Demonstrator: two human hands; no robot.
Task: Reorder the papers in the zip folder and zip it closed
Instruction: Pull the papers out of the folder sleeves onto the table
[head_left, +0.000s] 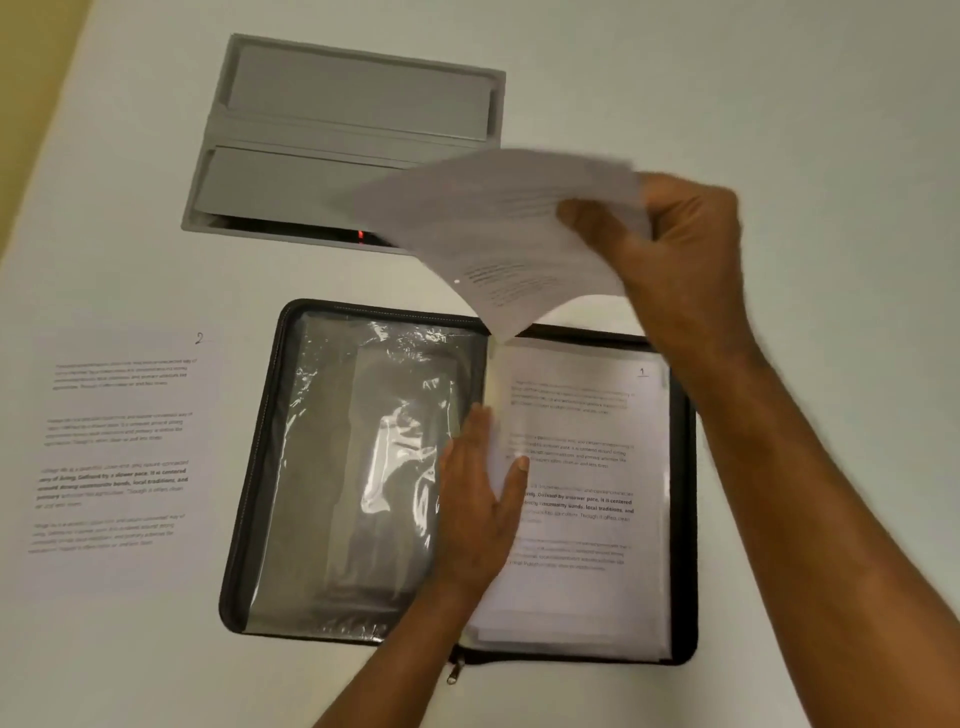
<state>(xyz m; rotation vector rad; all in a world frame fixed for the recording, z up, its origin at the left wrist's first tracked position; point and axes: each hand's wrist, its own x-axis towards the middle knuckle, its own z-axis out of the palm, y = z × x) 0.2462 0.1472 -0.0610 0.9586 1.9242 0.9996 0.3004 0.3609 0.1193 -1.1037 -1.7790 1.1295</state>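
Note:
The black zip folder (683, 467) lies open on the white table, its left half a shiny clear pocket (363, 467). In its right half lies a printed sheet numbered 1 (587, 519), on top of more sheets. My left hand (480, 499) rests flat near the folder's spine, fingers straight, touching the left edge of that sheet. My right hand (675, 244) grips a blurred bunch of printed sheets (493, 218) in the air above the folder's top edge. A sheet numbered 2 (119, 447) lies on the table left of the folder. The zip pull (453, 671) hangs at the folder's bottom edge.
A grey hinged cable-box lid (343, 135) is set into the table behind the folder, with a small red light (360, 235) in its gap. A yellowish wall or floor strip (31, 78) shows at the far left beyond the table edge.

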